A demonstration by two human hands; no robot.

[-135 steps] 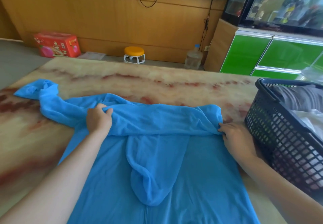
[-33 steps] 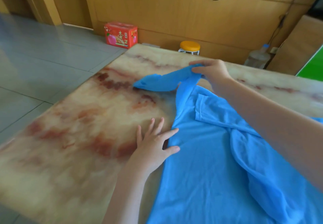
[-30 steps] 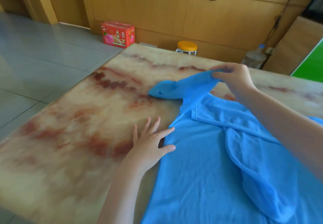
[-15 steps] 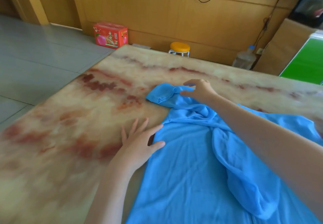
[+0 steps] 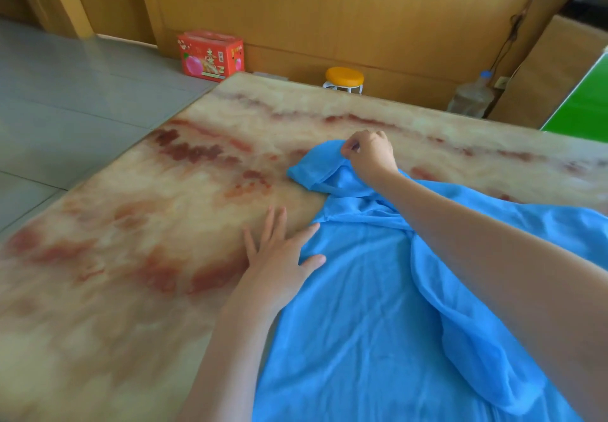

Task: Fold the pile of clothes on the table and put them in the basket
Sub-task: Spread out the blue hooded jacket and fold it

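A bright blue garment (image 5: 368,316) lies spread on the marble table (image 5: 138,257), filling the right half of the view. One sleeve crosses its front down to the lower right. My left hand (image 5: 279,257) rests flat with fingers spread, pressing the garment's left edge against the table. My right hand (image 5: 370,152) reaches across at the far side and pinches the bunched left sleeve (image 5: 316,166). The basket is out of view.
Beyond the table's far edge stand a red carton (image 5: 210,54), a small stool with an orange seat (image 5: 344,79) and a large water bottle (image 5: 472,99) against a wooden wall. A green cabinet front (image 5: 585,102) shows at the right edge. Grey tiled floor lies left.
My right hand has brought the left sleeve in from the table toward the garment and lowered it, so the sleeve now sits bunched at the shoulder. My left hand stays flat on the edge.
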